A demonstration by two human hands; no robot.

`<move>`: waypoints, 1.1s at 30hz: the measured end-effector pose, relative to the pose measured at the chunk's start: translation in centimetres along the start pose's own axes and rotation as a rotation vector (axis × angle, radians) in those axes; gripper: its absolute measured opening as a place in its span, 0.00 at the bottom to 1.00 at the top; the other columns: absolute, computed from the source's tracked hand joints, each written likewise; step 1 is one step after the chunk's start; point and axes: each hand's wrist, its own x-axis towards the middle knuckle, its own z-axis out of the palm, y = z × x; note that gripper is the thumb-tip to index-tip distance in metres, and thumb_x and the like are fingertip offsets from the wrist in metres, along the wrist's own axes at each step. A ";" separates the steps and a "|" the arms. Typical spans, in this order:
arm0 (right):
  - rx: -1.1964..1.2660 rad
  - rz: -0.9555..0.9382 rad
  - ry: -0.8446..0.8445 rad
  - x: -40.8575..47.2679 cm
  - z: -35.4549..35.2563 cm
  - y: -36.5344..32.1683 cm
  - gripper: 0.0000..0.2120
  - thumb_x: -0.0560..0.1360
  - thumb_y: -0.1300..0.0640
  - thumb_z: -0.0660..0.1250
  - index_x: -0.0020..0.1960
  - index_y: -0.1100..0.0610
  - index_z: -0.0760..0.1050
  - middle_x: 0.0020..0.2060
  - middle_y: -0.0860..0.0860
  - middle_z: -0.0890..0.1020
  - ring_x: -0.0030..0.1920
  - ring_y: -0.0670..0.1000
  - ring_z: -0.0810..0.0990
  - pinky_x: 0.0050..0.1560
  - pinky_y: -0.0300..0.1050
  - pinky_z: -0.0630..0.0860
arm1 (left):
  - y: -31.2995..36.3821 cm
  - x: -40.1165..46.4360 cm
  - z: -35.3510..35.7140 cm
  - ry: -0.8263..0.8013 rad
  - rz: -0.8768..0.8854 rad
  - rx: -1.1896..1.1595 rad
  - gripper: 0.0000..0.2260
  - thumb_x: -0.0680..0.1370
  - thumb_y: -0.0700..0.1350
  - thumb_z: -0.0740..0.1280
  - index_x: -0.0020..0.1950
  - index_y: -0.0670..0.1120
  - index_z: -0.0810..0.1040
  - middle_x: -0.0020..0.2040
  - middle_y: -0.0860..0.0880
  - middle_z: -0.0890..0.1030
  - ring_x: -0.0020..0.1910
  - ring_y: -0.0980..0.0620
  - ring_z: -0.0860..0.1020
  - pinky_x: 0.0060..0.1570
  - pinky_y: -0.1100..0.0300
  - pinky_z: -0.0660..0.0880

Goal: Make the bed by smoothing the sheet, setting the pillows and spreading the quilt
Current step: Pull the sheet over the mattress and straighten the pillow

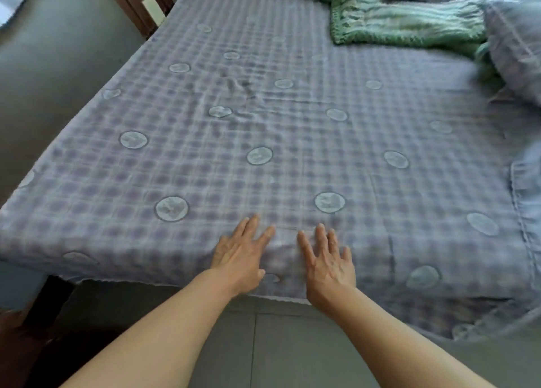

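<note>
I have both hands flat on the sheet [263, 129], close to the near edge of the bed: the left hand [241, 254] and the right hand [328, 260] lie side by side, a little apart, with the fingers straight and spread and nothing held in them. I judge that they rest like this because flat palms can push the cloth outward and press the folds away, which a grip cannot do. The sheet is a thin, soft fabric with small lilac checks and pale round medallions; it hangs a little over the near edge, and some wrinkles remain near the middle, further from me. The quilt [404, 21], green with a ribbed, knitted-looking texture, lies bunched at the far right corner, touching a pillow [518, 50] in a blue-grey case that looks plump and leans at the right edge. So I think the smoothing step is in hand, while the pillow and quilt wait. The floor [281, 352] below is grey and smooth, apparently tiled.
</note>
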 end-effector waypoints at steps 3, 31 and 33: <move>0.015 0.044 -0.019 -0.7 0.7 6.3 0.47 0.75 0.61 0.64 0.76 0.47 0.31 0.75 0.57 0.32 0.75 0.59 0.34 0.75 0.57 0.45 | 6.5 2.2 0.2 -0.036 0.067 0.049 0.36 0.79 0.50 0.63 0.77 0.58 0.40 0.77 0.53 0.34 0.77 0.50 0.37 0.74 0.42 0.48; 0.114 0.213 0.110 -3.5 2.3 46.4 0.33 0.81 0.53 0.51 0.77 0.58 0.33 0.73 0.56 0.30 0.75 0.56 0.34 0.73 0.56 0.38 | 50.9 18.8 0.7 -0.090 0.420 0.331 0.32 0.81 0.47 0.56 0.78 0.51 0.40 0.79 0.49 0.40 0.78 0.47 0.45 0.70 0.47 0.63; 0.138 0.232 0.137 -2.2 1.0 48.6 0.32 0.81 0.54 0.49 0.77 0.58 0.34 0.74 0.56 0.32 0.75 0.56 0.33 0.73 0.54 0.39 | 52.9 20.9 -0.6 -0.064 0.424 0.328 0.32 0.81 0.47 0.57 0.78 0.52 0.40 0.79 0.48 0.41 0.78 0.47 0.46 0.68 0.47 0.65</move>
